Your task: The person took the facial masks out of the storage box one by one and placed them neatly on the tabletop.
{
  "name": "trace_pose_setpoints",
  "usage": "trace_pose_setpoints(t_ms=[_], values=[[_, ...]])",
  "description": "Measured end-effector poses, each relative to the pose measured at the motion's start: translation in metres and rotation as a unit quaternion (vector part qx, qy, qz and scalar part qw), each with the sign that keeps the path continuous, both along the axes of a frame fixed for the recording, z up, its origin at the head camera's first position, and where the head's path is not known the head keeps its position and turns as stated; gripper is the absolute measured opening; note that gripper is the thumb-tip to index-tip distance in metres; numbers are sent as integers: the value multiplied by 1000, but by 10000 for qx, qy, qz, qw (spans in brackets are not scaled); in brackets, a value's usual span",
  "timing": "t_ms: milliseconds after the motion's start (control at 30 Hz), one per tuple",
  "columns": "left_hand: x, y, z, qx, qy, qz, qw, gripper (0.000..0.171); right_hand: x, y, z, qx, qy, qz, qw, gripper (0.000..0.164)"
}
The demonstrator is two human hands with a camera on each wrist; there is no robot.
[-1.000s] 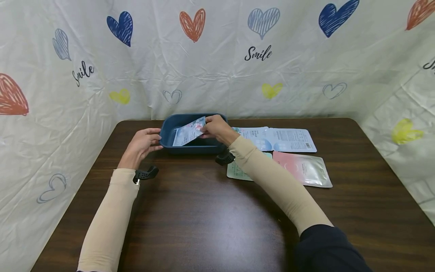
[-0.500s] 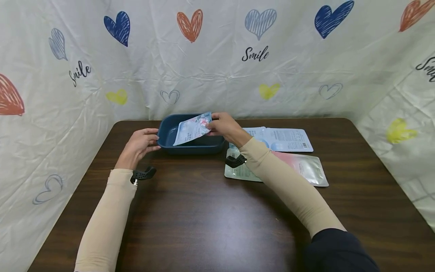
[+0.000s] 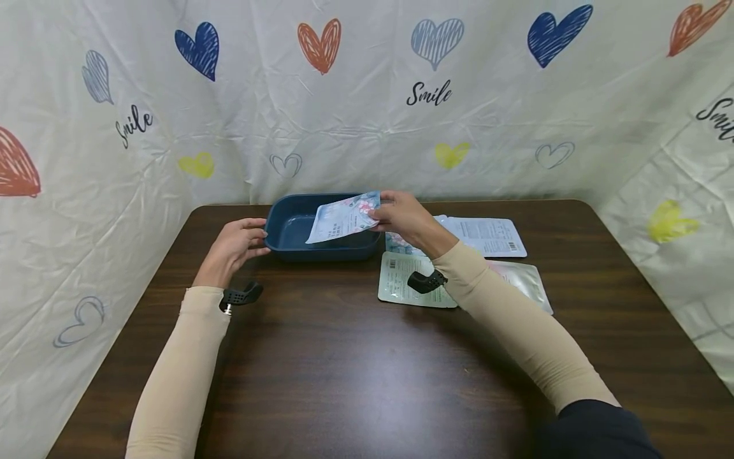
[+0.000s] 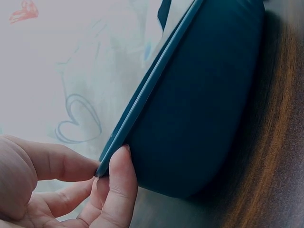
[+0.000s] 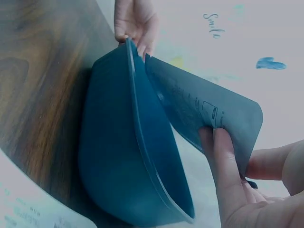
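A dark blue plastic bin stands at the back of the table. My left hand pinches its left rim; the left wrist view shows thumb and finger on either side of the rim. Over the bin's right part slants a light blue, flower-printed sheet mask packet. My right hand pinches the packet's right end between thumb and fingers. In the right wrist view the packet is tilted above the bin's opening, its far corner close to the rim.
Right of the bin lie several flat packets: a pale blue one, a flowered one partly under my right hand, a green one, and a pink-silver one partly hidden by the sleeve. A heart-printed cloth hangs behind the wooden table.
My right hand has drawn the packet to the right, up and partly out of the bin. My left hand has kept its place on the rim.
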State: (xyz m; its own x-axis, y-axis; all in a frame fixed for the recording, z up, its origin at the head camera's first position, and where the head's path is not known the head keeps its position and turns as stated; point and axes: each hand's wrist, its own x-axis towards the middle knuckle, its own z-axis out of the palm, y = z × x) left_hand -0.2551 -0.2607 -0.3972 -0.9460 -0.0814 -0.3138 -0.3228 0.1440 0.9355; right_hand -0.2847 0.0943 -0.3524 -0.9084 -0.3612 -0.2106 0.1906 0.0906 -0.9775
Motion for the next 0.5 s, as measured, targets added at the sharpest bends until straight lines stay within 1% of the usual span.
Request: trace_pose_setpoints(t_ms=[100,300,500], values=[[-1,-1,0,-1,-29,-2,10000,48,7,11,4,-3,32,37,10000,68],[0,0,0,66,-8,-5,10000,49,18,31,11,-117,108,160,9997,69],[1,1,-1,4,10,23,10000,47,28,52,9,-235,201,202,9993,56]])
